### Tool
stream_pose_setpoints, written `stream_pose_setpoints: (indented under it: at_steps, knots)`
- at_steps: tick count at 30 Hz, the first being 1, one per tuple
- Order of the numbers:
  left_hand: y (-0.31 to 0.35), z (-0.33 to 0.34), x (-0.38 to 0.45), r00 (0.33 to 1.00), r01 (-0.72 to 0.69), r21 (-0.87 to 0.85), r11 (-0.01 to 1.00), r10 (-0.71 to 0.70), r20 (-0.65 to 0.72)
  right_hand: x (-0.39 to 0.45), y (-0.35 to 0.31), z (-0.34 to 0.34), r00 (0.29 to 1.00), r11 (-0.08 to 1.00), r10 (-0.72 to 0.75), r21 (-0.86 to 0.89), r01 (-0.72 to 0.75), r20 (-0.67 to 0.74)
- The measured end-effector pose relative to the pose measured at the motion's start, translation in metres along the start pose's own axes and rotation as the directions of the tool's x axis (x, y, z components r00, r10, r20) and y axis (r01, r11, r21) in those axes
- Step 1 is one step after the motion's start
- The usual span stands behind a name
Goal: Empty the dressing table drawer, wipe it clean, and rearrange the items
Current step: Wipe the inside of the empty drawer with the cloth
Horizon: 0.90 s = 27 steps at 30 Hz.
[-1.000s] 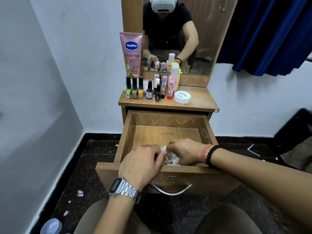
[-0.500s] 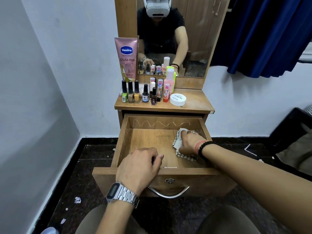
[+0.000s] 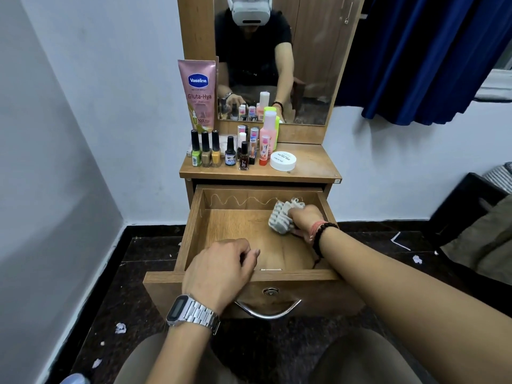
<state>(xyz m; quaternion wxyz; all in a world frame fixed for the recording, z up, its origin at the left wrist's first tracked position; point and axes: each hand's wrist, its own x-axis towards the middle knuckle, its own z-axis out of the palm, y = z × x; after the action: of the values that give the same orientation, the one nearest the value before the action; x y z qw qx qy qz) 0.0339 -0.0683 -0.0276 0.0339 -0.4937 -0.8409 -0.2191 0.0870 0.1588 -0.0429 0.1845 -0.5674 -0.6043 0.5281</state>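
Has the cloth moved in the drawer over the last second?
Yes. The cloth, gripped by the right hand, went from the drawer's front edge to its back right corner, near the back wall.

Silver watch [image 3: 191,311] — black bead bracelet [image 3: 321,236]

Cloth [image 3: 281,218] in drawer [image 3: 194,231] — back-right corner

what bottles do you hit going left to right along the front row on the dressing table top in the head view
green nail polish → gold nail polish → yellow nail polish → dark bottle with a blue label → dark red nail polish → small pink tube → white round tub
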Motion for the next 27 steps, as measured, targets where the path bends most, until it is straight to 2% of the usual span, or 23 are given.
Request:
stream_pose_setpoints:
  at_steps: [2,5,7,12,16,20,24,27]
  knots:
    - [0.000,-0.001,0.000,1.000,0.003,-0.001,1.000,-0.003,0.003,-0.001,-0.003,0.005,0.995,0.917,0.096,0.386,-0.102,0.035]
    - [0.000,0.000,0.001,1.000,-0.001,-0.014,1.000,0.001,0.015,0.001,-0.008,0.011,0.994,0.802,0.109,0.592,-0.082,-0.009]
    - [0.000,-0.001,0.001,1.000,0.007,-0.020,1.000,-0.007,0.027,0.004,-0.011,0.017,0.993,0.788,0.109,0.613,-0.057,-0.048]
    - [0.001,0.000,0.001,0.999,0.017,-0.040,0.999,-0.015,0.044,0.004,-0.018,0.046,0.990,0.876,0.108,0.480,-0.054,-0.086]
    - [0.001,0.001,0.001,0.999,0.014,-0.044,0.999,-0.012,0.039,-0.009,-0.028,0.081,0.993,0.891,0.081,0.440,-0.110,0.086]
    - [0.000,0.000,0.000,0.999,0.008,-0.047,0.999,-0.007,0.032,-0.034,-0.042,0.106,0.947,0.891,0.025,0.422,-0.166,0.321]
    - [0.000,0.000,0.000,1.000,-0.002,-0.031,1.000,0.003,0.018,-0.039,-0.041,0.104,0.936,0.847,0.018,0.492,-0.202,0.352]
    - [0.000,0.000,0.000,1.000,-0.001,-0.036,0.999,0.001,0.018,-0.029,-0.035,0.080,0.960,0.773,0.034,0.602,-0.202,0.278]
